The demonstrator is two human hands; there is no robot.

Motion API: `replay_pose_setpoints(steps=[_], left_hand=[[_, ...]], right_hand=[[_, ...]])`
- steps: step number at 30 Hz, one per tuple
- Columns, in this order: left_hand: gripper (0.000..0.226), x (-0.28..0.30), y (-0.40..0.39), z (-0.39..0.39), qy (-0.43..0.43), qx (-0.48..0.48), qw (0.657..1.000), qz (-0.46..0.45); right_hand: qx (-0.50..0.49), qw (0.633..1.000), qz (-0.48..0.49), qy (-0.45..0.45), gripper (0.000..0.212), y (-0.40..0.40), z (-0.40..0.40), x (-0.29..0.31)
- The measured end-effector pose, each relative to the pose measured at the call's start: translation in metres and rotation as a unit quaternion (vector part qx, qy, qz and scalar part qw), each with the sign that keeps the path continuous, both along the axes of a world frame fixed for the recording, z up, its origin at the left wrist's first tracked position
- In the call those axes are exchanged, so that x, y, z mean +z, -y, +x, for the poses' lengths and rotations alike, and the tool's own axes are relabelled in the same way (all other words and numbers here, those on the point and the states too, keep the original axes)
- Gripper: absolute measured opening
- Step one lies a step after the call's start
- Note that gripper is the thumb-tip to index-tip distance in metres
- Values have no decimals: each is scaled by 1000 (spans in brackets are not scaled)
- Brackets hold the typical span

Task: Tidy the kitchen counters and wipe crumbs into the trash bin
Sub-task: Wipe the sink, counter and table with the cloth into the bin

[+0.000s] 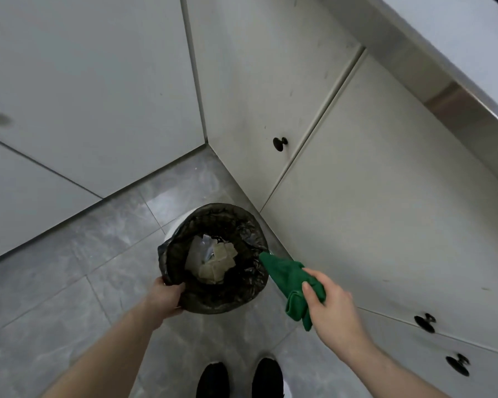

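Cloth (288, 278) in right hand (332, 310)

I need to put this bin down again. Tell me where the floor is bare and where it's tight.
Bare grey floor lies left of the bin, out to the left-hand cabinets. A small bare patch sits behind the bin in the cabinet corner. Tight spots: right of the bin, where the green cloth and right hand crowd the cabinet doors, and near the shoes.

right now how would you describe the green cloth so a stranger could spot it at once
Find the corner where the white cabinets meet the grey tile floor; the black-lined trash bin stands there. At the bin's right rim, the right hand pinches the green cloth, the only brightly coloured thing in view.
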State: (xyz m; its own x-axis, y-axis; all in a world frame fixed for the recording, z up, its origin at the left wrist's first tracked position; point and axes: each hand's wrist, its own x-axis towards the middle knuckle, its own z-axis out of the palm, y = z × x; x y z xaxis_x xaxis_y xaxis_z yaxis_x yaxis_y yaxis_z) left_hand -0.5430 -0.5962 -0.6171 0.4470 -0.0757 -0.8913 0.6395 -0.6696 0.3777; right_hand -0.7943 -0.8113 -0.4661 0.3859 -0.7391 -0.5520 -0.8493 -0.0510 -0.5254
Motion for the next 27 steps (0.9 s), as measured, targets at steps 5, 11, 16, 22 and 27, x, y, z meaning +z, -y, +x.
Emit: replay_pose_setpoints(steps=[5,11,16,22,27], left_hand=[[50,29,-7,-4,22,-105,992,71],[62,123,-10,-14,125,-326,933,87],[49,263,-9,-44,181,-427,886,7],[43,419,-12,-72,235,-485,837,-90],[41,506,-5,-99,268,-508,805,-147]], right_hand=[[3,1000,-5,-3,29,-3,-7,19],[-13,1000,3,26,26,-17,-14,84],[-33,998,11,57,28,-43,-29,189],[-49,992,24,118,32,-80,-71,315],[-77,985,-1,156,34,-99,-113,397]])
